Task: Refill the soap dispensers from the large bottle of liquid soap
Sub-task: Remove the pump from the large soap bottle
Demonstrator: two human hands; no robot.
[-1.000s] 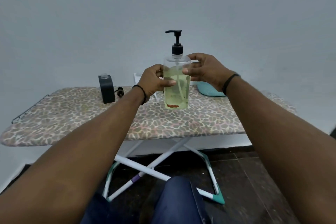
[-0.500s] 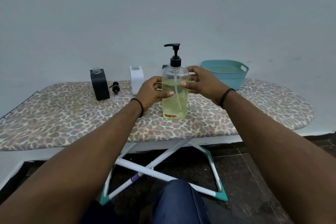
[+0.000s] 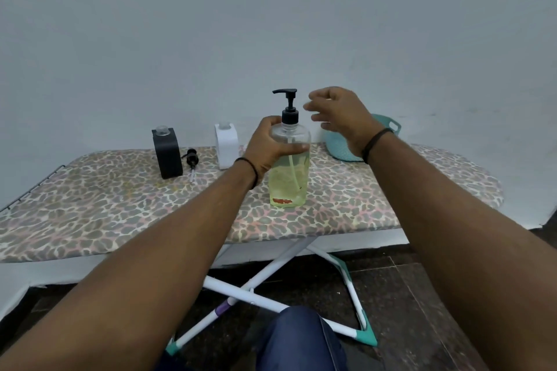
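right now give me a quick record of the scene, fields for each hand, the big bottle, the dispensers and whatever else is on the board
left hand: grips the large soap bottle at its shoulder
right hand: off the bottle, fingers loosely curled near the pump head, holding nothing
large soap bottle: upright on the ironing board, pump on, partly full of yellow liquid
black dispenser: upright, pump off
loose pump: lying beside the black dispenser
white dispenser: upright
teal basket: behind the right wrist

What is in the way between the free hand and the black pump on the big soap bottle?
Nothing visible. The right hand hovers just right of the black pump with only air between them, while the left hand grips the big soap bottle.
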